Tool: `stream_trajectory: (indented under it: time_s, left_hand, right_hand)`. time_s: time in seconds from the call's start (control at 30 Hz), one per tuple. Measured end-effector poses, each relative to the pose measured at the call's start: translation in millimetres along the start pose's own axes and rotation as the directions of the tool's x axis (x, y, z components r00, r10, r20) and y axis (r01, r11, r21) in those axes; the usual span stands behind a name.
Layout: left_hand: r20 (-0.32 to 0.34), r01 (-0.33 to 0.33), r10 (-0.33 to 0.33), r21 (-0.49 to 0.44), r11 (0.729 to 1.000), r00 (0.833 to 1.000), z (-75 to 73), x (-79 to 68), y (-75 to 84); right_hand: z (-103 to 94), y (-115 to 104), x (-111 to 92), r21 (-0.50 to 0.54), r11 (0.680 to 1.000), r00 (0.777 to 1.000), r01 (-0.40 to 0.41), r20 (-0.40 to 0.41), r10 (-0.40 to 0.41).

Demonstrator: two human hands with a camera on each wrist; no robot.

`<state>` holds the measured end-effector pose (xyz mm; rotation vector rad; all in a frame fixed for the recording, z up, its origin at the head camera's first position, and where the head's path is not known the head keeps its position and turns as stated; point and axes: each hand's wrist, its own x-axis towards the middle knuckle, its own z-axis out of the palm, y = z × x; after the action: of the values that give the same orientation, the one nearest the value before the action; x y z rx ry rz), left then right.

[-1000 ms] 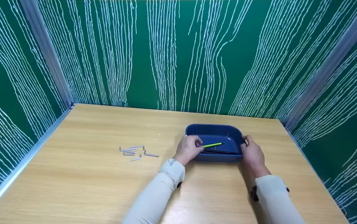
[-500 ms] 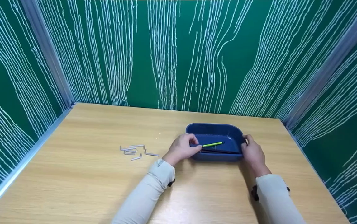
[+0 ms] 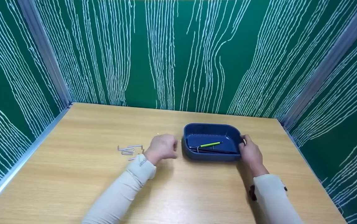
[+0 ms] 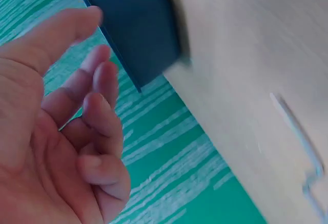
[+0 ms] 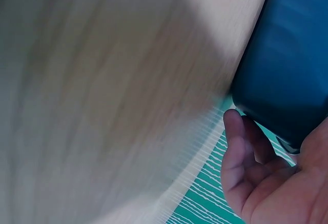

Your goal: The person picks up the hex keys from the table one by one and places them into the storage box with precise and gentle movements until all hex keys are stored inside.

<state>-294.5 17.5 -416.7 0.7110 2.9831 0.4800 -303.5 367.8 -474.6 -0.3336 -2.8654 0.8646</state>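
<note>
A dark blue open box point(image 3: 211, 158) stands on the table at centre right. My right hand point(image 3: 252, 154) grips its right end, thumb at the rim; the right wrist view shows curled fingers point(image 5: 236, 157) against the end of the box. Inside lie a yellow-green pen point(image 3: 210, 144), long dark sticks point(image 3: 217, 151) and a small silvery piece point(image 3: 198, 149) at the left. Left of the box, my left hand point(image 3: 163, 146) is over the table. Its loosely curled fingers point(image 4: 102, 119) hold nothing in the left wrist view. Several silver hex keys point(image 3: 128, 151) lie beside it, partly hidden by the wrist.
The wooden table point(image 3: 57, 174) meets green walls point(image 3: 191, 62) with wavy white lines at the back and both sides. Metal posts point(image 3: 46, 53) stand at the corners. Tiny pale specks point(image 3: 158, 133) lie on the table behind my left hand.
My left hand has come away from the left end of the box and moved left toward the hex keys, uncovering the silvery piece inside. My right hand keeps its grip on the box.
</note>
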Motion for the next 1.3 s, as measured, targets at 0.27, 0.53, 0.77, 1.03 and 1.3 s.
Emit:
stream_trajectory:
  time_s: [0.27,0.53,0.77,1.03,1.3]
  left_hand:
    - [0.027,0.088,-0.097,0.234,0.968,0.995,-4.4,-12.4,-31.1]
    - [0.008,0.144,-0.155,0.322,0.936,0.988,12.6,-12.1,-50.7]
    - [0.011,0.199,-0.218,0.356,0.913,0.976,18.6,-11.5,-61.4]
    - [-0.066,0.202,-0.191,0.341,0.918,0.979,24.4,-8.8,-72.5]
    - [-0.177,0.083,-0.023,0.337,0.938,0.984,27.0,-9.7,-75.9]
  right_hand:
    - [1.0,0,-1,-0.005,1.000,1.000,0.018,0.003,-0.018]
    - [1.0,1,-2,0.009,0.999,0.999,0.033,0.015,-0.033]
    - [-0.1,0,-4,0.043,0.999,0.999,0.029,0.026,-0.030]
    - [0.9,0,-3,0.039,0.998,0.999,0.045,0.012,-0.045]
    - [1.5,3,-3,0.011,0.999,0.998,0.046,-0.036,-0.045]
